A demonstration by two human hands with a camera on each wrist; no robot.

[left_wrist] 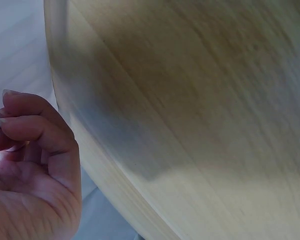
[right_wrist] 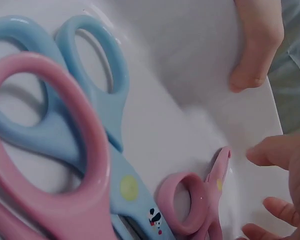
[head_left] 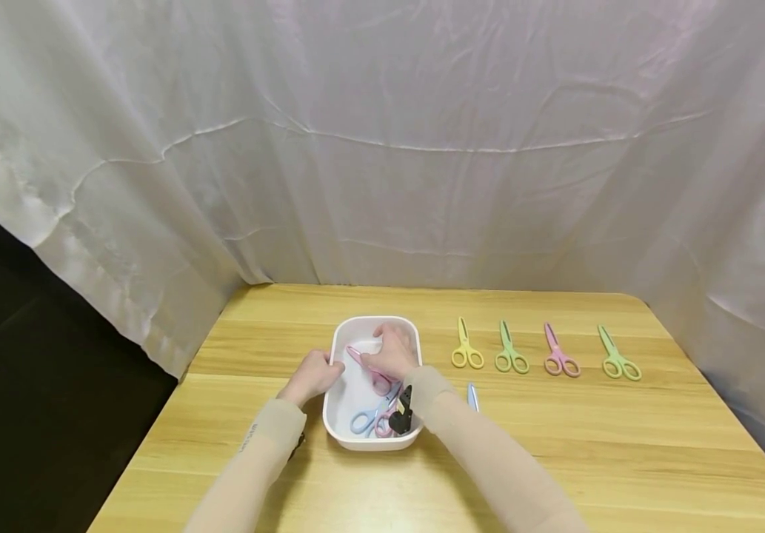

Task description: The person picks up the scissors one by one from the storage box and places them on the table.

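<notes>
A white box stands on the table with several scissors inside. My left hand grips its left wall, the thumb hooked over the rim; the left wrist view shows the fingers bent. Inside the box, my right hand hovers with spread fingers beside pink scissors, their tip near the thumb. The right wrist view shows no grip on them. Closer to that camera lie blue scissors, with another pink pair across them. The right wrist covers part of the box in the head view.
Right of the box lie yellow scissors, green scissors, pink scissors and a second green pair in a row. A blue blade shows beside the right forearm. Pale curtains stand behind the wooden table.
</notes>
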